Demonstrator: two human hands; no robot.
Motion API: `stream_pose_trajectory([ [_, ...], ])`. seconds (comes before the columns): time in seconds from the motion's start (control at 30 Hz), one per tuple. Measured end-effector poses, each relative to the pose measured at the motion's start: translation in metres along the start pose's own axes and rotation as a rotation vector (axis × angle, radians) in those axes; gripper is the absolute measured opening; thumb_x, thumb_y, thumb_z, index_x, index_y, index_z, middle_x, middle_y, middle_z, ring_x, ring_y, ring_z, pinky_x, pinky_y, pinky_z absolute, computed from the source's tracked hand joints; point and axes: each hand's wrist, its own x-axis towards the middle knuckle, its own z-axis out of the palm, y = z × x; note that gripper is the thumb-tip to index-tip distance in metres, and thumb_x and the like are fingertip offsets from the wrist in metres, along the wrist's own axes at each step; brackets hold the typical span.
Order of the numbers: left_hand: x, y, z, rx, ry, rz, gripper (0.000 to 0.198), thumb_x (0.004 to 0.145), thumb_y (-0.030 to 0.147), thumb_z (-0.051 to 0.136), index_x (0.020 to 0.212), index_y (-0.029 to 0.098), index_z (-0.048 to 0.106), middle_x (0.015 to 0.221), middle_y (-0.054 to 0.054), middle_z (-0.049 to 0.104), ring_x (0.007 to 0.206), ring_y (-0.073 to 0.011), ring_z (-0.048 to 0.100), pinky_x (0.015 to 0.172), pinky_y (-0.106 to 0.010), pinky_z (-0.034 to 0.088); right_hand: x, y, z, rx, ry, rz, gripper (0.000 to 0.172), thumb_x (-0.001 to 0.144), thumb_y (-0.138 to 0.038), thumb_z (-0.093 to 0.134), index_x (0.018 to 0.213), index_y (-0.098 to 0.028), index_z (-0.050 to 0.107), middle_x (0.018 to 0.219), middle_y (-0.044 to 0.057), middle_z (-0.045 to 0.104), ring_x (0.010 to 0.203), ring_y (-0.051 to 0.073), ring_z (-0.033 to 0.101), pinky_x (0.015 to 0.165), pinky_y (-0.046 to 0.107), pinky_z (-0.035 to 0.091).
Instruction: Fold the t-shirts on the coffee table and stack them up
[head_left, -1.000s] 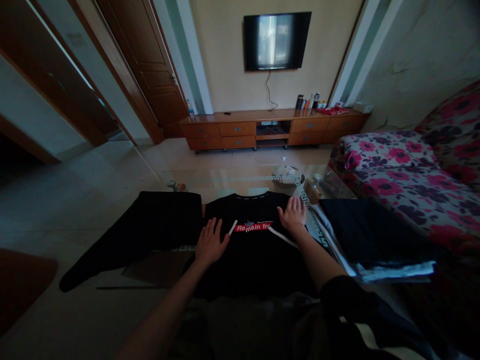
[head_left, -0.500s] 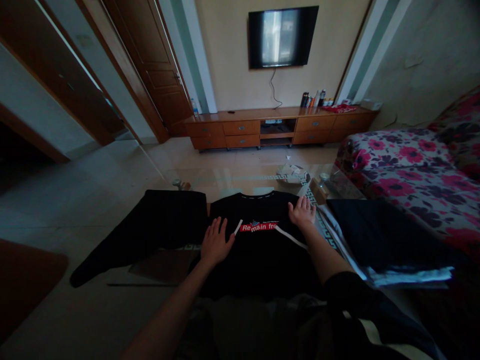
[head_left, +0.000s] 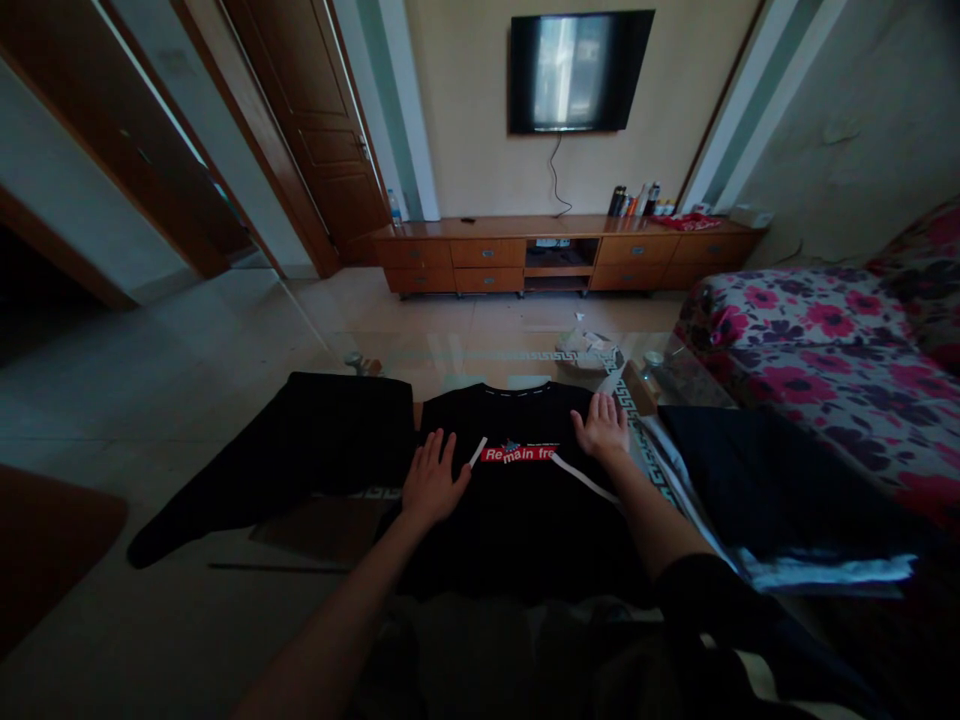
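A black T-shirt lies spread on the glass table, collar away from me, with a red "Remain fre" print and white stripes across its front. My left hand rests flat on its left side, fingers apart. On the upper right part, near the shoulder, my right hand lies flat with its fingers stretched out. To the left, another black garment is laid out, its narrow end hanging past the table. A pile of folded clothes, dark on top with pale layers below, sits at the right.
A crumpled plastic bag shows near the table's far edge. The flowered sofa stands on the right. Across the room are a low wooden cabinet with bottles on it and a wall television.
The view has shifted slightly. Both hands stay flat on the T-shirt in nearly the same places, and the clothes lie as before.
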Motion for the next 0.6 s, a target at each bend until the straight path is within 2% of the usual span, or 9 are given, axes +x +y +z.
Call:
stream_pose_trajectory([
  [0.23,0.031,0.001,0.005,0.0,-0.013,0.001,0.074,0.101,0.059,0.035,0.162,0.016,0.034,0.172,-0.013,0.024,0.161,-0.029,0.016,0.129,-0.049,0.016,0.029,-0.003,0.006,0.013,0.04,-0.009,0.084,0.105,-0.062,0.014,0.167,-0.006,0.016,0.174,0.016,0.011,0.161,0.028,0.006,0.128,0.052,0.0],
  [0.33,0.039,0.0,0.008,0.001,-0.002,-0.004,0.074,0.101,0.059,0.035,0.161,0.016,0.035,0.172,-0.013,0.025,0.16,-0.0288,0.017,0.129,-0.049,0.016,0.038,-0.001,0.006,0.033,0.03,-0.021,0.075,0.106,-0.054,0.016,0.167,-0.009,0.02,0.174,0.014,0.012,0.161,0.028,0.006,0.128,0.054,0.004],
  [0.43,0.042,-0.001,0.01,-0.001,0.005,-0.004,0.074,0.1,0.06,0.035,0.161,0.018,0.035,0.172,-0.012,0.025,0.16,-0.0282,0.017,0.129,-0.049,0.016,0.046,0.009,0.0,0.092,0.013,-0.12,0.06,0.106,-0.035,0.022,0.163,-0.02,0.035,0.174,0.008,0.019,0.16,0.027,0.013,0.126,0.056,0.016],
  [0.5,0.043,-0.001,0.011,-0.004,0.005,0.001,0.074,0.1,0.06,0.035,0.161,0.017,0.036,0.172,-0.012,0.025,0.16,-0.0282,0.017,0.129,-0.048,0.016,0.051,0.02,-0.008,0.099,-0.006,-0.186,0.058,0.102,-0.025,0.031,0.158,-0.027,0.044,0.173,0.004,0.023,0.157,0.03,0.019,0.122,0.058,0.027],
  [0.6,0.043,-0.001,0.011,-0.007,0.008,-0.002,0.074,0.1,0.06,0.035,0.161,0.017,0.036,0.172,-0.012,0.025,0.161,-0.0284,0.016,0.129,-0.048,0.015,0.054,0.035,-0.02,0.048,-0.009,-0.175,0.057,0.099,-0.023,0.041,0.153,-0.035,0.051,0.17,0.006,0.027,0.15,0.037,0.028,0.114,0.063,0.035],
])
